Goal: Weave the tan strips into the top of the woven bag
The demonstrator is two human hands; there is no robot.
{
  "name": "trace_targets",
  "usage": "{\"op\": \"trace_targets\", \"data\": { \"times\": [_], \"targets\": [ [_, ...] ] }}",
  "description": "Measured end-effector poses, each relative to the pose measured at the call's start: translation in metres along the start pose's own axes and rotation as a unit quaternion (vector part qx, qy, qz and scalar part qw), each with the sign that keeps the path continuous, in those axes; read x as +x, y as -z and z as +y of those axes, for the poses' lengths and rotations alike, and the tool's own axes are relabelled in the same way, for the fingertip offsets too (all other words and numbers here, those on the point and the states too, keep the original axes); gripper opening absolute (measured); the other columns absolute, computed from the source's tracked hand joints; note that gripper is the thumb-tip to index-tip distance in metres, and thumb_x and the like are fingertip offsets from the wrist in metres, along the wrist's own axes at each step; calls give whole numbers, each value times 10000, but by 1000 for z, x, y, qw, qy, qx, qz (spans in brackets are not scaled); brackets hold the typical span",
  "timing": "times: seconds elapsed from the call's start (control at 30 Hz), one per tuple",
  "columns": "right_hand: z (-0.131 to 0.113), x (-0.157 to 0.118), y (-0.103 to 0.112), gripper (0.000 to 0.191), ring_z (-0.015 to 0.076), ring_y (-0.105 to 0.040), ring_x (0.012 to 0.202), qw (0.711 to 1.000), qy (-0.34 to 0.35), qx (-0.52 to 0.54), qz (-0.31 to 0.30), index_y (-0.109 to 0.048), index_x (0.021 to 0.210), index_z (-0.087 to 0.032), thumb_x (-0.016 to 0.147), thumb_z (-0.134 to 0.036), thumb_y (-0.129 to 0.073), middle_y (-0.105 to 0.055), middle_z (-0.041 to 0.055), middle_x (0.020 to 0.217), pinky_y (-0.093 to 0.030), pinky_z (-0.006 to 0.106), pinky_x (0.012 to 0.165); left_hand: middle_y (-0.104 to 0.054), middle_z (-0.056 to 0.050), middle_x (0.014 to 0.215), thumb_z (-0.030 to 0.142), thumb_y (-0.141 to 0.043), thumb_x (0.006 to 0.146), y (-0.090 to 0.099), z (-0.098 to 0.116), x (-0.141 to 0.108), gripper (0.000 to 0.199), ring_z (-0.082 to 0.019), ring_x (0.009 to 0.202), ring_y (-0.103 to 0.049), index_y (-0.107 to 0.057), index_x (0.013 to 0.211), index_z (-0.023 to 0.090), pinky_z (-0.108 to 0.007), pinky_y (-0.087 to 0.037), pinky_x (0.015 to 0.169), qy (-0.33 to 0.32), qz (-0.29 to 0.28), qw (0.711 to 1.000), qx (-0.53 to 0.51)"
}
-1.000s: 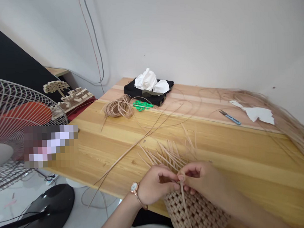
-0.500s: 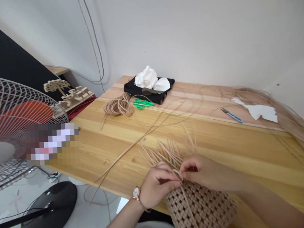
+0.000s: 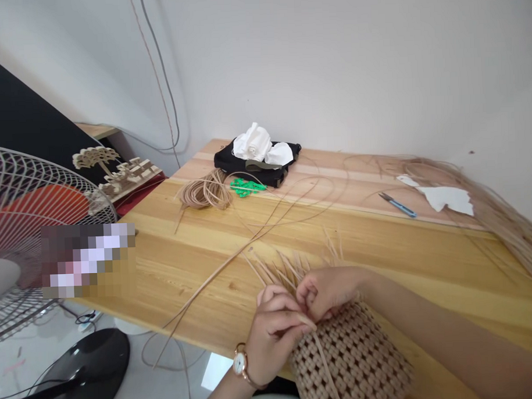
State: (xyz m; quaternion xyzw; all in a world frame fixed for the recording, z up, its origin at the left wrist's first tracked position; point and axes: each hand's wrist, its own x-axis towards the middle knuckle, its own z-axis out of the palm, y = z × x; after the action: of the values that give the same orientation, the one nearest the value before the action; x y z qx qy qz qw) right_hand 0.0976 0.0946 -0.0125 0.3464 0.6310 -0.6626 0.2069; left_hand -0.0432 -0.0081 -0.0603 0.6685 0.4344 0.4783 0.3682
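Note:
A tan woven basket (image 3: 354, 353) with an open lattice pattern stands at the table's near edge, loose strand ends fanning out beyond its far rim. My left hand (image 3: 274, 327) is closed at the rim, thumb and forefinger pinching a long rattan strand (image 3: 327, 366) that runs down over the weave. Close against it, my right hand (image 3: 325, 290) is curled over the rim with its fingers bent inward. Its fingertips are partly hidden behind the left hand, so what they hold does not show.
A coil of rattan (image 3: 207, 190) lies near green pieces (image 3: 247, 187) and a black bag (image 3: 230, 161) topped with white tissue (image 3: 253, 142). Blue-handled thread snips (image 3: 397, 205), torn paper (image 3: 447, 199) and a long strand bundle (image 3: 511, 231) lie right. A fan (image 3: 35, 231) stands left.
My right hand has moved left and in toward my left hand, covering the small strand loop that showed between them. My left hand keeps its pinch. The view has shifted slightly.

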Motion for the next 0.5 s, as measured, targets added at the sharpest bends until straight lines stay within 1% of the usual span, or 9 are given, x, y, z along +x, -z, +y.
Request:
{"op": "trace_targets", "data": {
  "times": [0.1,0.23,0.33,0.4,0.5],
  "targets": [
    [7,-7,-1,98,35,-383,414,998,33,26,40,-541,672,-162,582,-179,-576,-473,-84,495,-269,136,391,-626,-43,663,281,-584,767,-5,0,-2,158,-183,769,-498,-685,672,206,-341,-352,760,27,21,999,-28],
    [14,-20,-4,106,45,-412,470,993,87,28,73,-568,720,-148,633,-203,-591,-515,-56,549,-312,154,448,-571,-37,647,349,-582,754,-13,-4,-5,229,-168,718,-487,-623,626,164,-305,-369,702,111,41,988,-98],
    [18,-25,-10,130,55,-422,523,987,123,22,101,-563,749,-146,645,-204,-616,-503,-57,581,-328,165,492,-514,-17,646,391,-582,741,-15,-6,-5,267,-155,711,-471,-585,621,153,-278,-362,684,165,32,978,-123],
    [19,-26,-16,114,61,-423,549,981,141,15,136,-559,769,-151,680,-208,-600,-490,-58,598,-324,170,507,-500,-12,660,396,-585,736,-14,-6,-4,273,-152,725,-467,-570,619,150,-268,-357,689,177,16,975,-132],
    [22,-29,-22,77,75,-439,555,966,145,-28,213,-589,742,-152,730,-222,-563,-504,-47,589,-320,183,509,-487,-8,669,394,-592,725,-13,-7,-3,270,-147,722,-465,-560,620,147,-256,-356,683,192,10,969,-155]
  ]
}}
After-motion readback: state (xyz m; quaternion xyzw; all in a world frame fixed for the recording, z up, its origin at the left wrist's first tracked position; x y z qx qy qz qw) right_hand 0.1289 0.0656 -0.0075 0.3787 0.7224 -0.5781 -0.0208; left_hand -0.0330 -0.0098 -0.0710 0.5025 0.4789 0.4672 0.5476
